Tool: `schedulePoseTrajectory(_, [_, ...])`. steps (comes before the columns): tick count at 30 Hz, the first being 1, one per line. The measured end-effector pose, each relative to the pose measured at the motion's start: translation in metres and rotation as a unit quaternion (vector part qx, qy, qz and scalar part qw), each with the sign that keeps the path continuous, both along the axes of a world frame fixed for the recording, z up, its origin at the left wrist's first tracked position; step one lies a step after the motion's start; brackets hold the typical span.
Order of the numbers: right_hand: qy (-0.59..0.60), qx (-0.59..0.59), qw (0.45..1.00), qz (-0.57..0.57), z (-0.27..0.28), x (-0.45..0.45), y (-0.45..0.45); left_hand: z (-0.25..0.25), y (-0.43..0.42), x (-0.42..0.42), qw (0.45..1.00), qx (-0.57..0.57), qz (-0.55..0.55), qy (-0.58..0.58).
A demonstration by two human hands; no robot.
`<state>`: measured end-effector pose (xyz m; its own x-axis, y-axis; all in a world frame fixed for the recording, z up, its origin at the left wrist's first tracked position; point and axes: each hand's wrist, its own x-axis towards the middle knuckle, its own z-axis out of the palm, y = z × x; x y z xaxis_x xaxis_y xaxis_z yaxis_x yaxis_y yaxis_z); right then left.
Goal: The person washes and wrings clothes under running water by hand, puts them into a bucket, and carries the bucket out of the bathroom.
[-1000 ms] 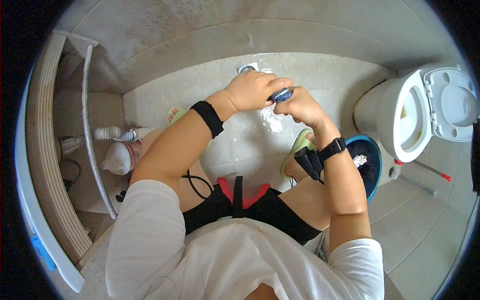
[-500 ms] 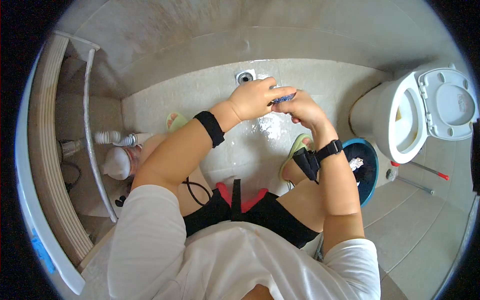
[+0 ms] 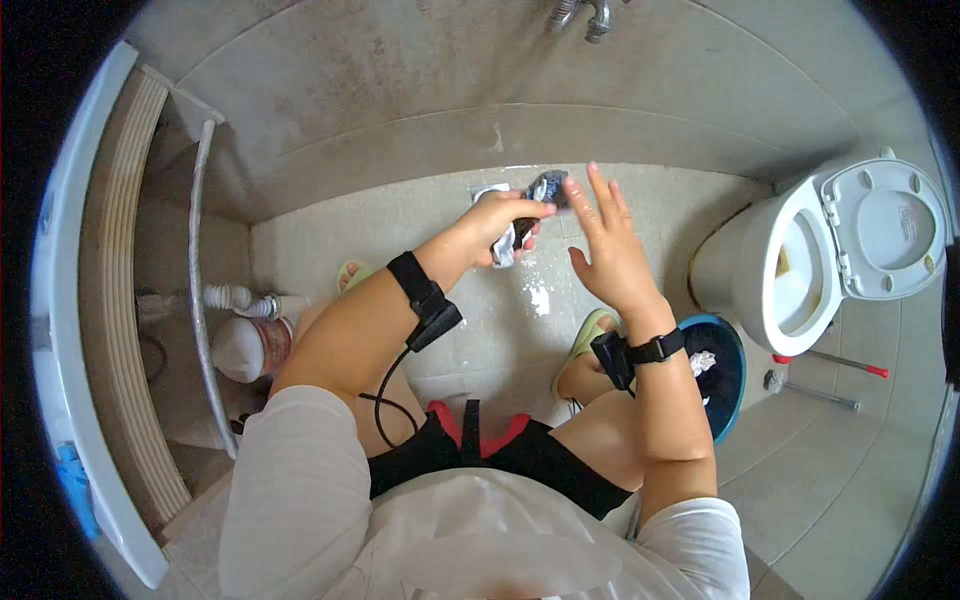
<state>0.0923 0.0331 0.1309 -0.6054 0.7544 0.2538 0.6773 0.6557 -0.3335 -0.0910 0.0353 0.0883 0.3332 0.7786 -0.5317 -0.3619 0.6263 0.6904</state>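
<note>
My left hand [image 3: 492, 222] is closed around a bunched cloth [image 3: 547, 187], small, with blue-grey, dark and white parts. One end sticks up past the thumb and a white part hangs below the fingers. Its exact kind does not show. Just to the right, my right hand [image 3: 617, 262] is held up with its fingers stretched and apart, holding nothing. Its fingertips are close to the cloth; whether they touch it I cannot tell. Below both hands is the wet, shiny floor [image 3: 540, 300], and the floor drain [image 3: 490, 190] is partly hidden behind my left hand.
A white toilet [image 3: 735, 265] with its lid up stands at the right. Beside my right leg is a blue basin [image 3: 738, 370] holding dark and white cloth. A white tub [image 3: 240, 350] and a grey pipe [image 3: 200, 270] are at the left. A tap [image 3: 597, 22] juts from the wall ahead.
My right hand has come off the cloth and opened, its fingers spreading upward. The left hand keeps the cloth, and more of it shows. The view has tilted up, bringing the tap in.
</note>
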Motion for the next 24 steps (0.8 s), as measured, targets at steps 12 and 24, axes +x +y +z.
schedulePoseTrajectory(12, [-0.032,0.045,0.997,0.055,-0.012,-0.004,0.002,0.01,-0.016,0.002,0.967,-0.11,-0.186,-0.133])
schedulePoseTrajectory(24, [0.002,0.058,0.998,-0.008,-0.017,0.0,0.008,0.039,-0.02,0.016,0.918,0.214,-0.259,0.21])
